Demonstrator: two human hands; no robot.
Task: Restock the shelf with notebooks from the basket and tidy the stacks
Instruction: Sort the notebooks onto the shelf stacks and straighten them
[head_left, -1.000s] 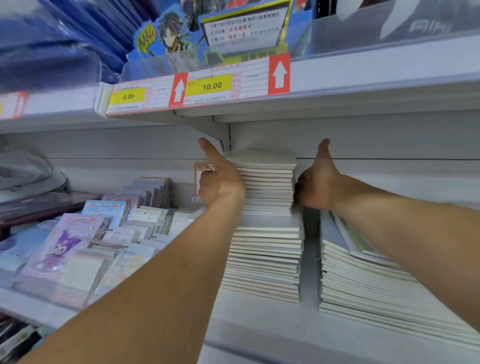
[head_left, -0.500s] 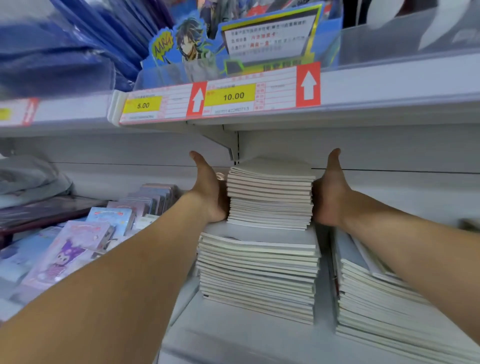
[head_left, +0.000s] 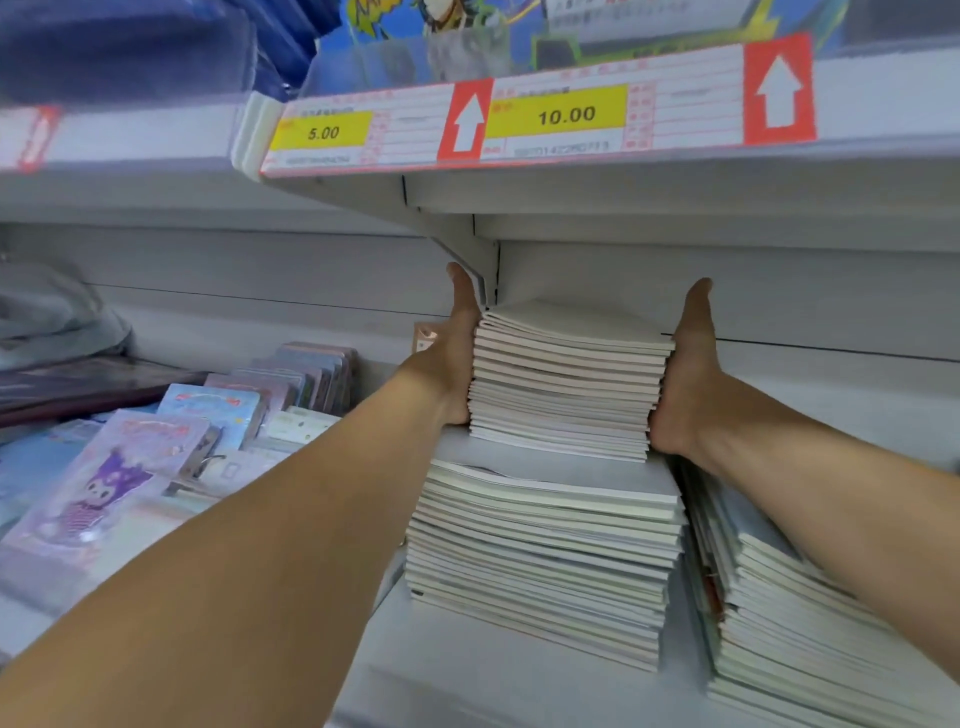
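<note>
Nearest the viewer, the wide lower pile of white paper notebooks (head_left: 545, 551) is carrying the smaller upper bundle of white notebooks (head_left: 569, 379), long edges running left-right, which the left hand (head_left: 457, 358) and right hand (head_left: 680, 374) are squeezing between flat palms, fingers hidden behind it.

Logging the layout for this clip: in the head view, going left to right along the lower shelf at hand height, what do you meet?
Cartoon-cover notebooks → left hand pressed flat on the upper notebook stack → right hand pressed on its other side → lower, leaning notebook stack at the far right.
</note>
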